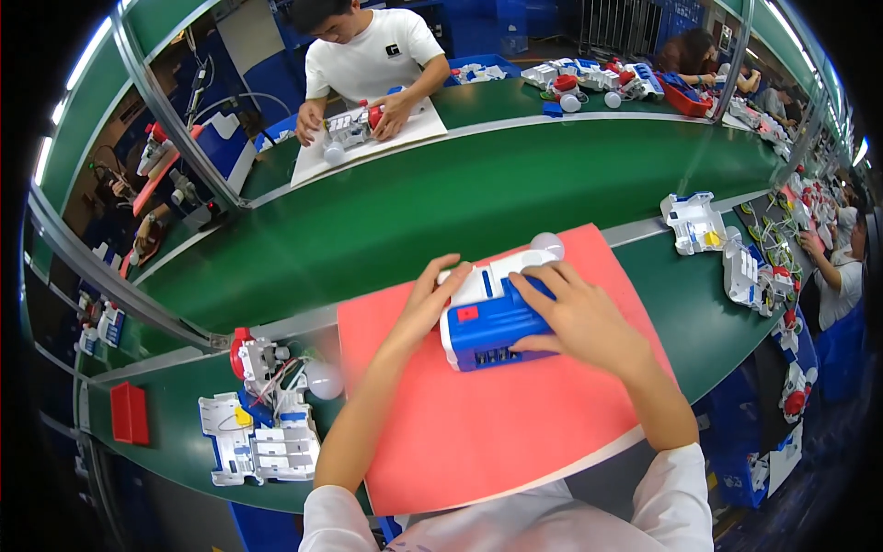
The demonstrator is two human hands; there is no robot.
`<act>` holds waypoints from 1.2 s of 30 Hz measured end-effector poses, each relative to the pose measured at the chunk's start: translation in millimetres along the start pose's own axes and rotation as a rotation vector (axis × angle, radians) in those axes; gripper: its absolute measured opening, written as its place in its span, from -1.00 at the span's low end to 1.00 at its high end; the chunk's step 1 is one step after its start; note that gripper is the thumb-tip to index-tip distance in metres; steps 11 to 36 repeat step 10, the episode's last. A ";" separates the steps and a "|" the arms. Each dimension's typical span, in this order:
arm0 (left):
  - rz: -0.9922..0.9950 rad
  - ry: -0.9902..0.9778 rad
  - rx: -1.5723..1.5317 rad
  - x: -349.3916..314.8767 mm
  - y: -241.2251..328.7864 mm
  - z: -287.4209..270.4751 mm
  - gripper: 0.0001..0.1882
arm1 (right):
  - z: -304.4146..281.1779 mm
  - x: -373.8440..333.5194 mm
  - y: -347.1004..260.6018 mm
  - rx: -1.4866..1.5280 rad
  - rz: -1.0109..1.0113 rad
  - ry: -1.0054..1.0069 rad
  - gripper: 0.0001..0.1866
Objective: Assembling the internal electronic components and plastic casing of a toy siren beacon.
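A blue and white plastic housing [501, 317] with a small red square on its side sits on a pink-red work mat [441, 432] in front of me. A round white bulb-like ball [547, 245] shows at its far right end. My left hand [430, 296] grips the housing's left end, its fingers bent against the white top. Across the blue part, my right hand [581, 317] spreads over the top, thumb lower on the near side. Slots with metal-looking bits show in the near lower face. My fingers hide parts of the housing.
On the green bench to my left lie opened white housing shells with wires [262, 442] and a red tray [130, 414]. Opened shells [694, 224] and more parts lie at right. Beyond the green conveyor [441, 202], a person [372, 69] handles a similar unit on a white board.
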State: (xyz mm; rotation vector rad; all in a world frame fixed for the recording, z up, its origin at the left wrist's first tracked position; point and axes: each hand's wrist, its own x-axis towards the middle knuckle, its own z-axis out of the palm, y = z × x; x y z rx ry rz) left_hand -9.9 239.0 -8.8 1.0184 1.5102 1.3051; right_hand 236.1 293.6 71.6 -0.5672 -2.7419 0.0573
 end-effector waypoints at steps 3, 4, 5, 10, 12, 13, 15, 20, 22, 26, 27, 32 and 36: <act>0.001 0.030 -0.055 -11.2 6.6 4.4 -0.37 | 9.1 -4.8 8.1 0.144 0.003 0.016 -0.14; -0.026 0.013 -0.068 -9.9 1.5 1.3 -0.38 | 15.2 -6.9 9.7 0.234 0.009 0.074 -0.15; -0.013 0.026 -0.110 -11.5 -3.4 3.7 -0.41 | 18.5 -8.2 10.7 0.324 0.017 0.133 -0.15; 0.074 0.108 -0.299 -7.7 -24.6 9.7 -0.39 | 11.1 -1.2 13.2 0.368 0.012 0.113 -0.16; 0.074 0.108 -0.299 -7.7 -24.6 9.7 -0.39 | 11.1 -1.2 13.2 0.368 0.012 0.113 -0.16; 0.074 0.108 -0.299 -7.7 -24.6 9.7 -0.39 | 11.1 -1.2 13.2 0.368 0.012 0.113 -0.16; 0.074 0.108 -0.299 -7.7 -24.6 9.7 -0.39 | 11.1 -1.2 13.2 0.368 0.012 0.113 -0.16; 0.074 0.108 -0.299 -7.7 -24.6 9.7 -0.39 | 11.1 -1.2 13.2 0.368 0.012 0.113 -0.16; 0.074 0.108 -0.299 -7.7 -24.6 9.7 -0.39 | 11.1 -1.2 13.2 0.368 0.012 0.113 -0.16; 0.074 0.108 -0.299 -7.7 -24.6 9.7 -0.39 | 11.1 -1.2 13.2 0.368 0.012 0.113 -0.16; 0.074 0.108 -0.299 -7.7 -24.6 9.7 -0.39 | 11.1 -1.2 13.2 0.368 0.012 0.113 -0.16; 0.074 0.108 -0.299 -7.7 -24.6 9.7 -0.39 | 11.1 -1.2 13.2 0.368 0.012 0.113 -0.16; 0.074 0.108 -0.299 -7.7 -24.6 9.7 -0.39 | 11.1 -1.2 13.2 0.368 0.012 0.113 -0.16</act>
